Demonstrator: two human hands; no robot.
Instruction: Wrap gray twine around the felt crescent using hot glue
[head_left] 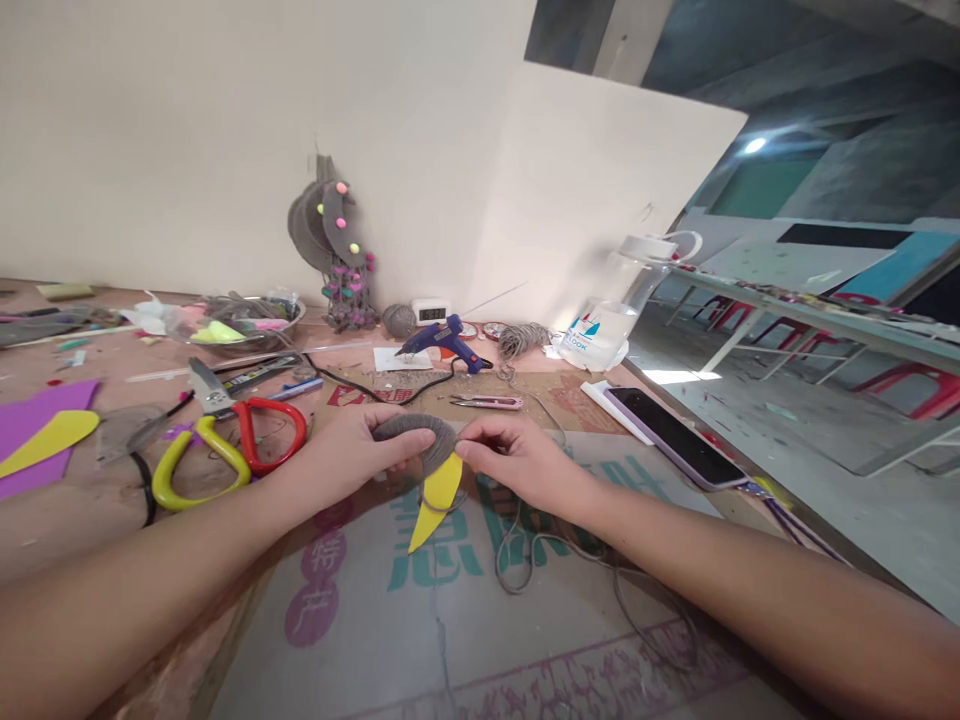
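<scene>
My left hand grips a curved crescent shape whose upper part is wrapped in grey yarn. Its lower end is a bare yellow pointed tip. Thumb and fingers of my right hand are pinched on the grey yarn at the crescent's right edge. Loose loops of the yarn strand trail below my right hand over the printed cardboard sheet. Thread snips lie just beyond my hands.
Scissors with red and yellow handles lie left, near purple sheet. Behind are a blue glue gun, a coil of yarn and a metal bowl. A phone and water bottle stand right, by the table edge.
</scene>
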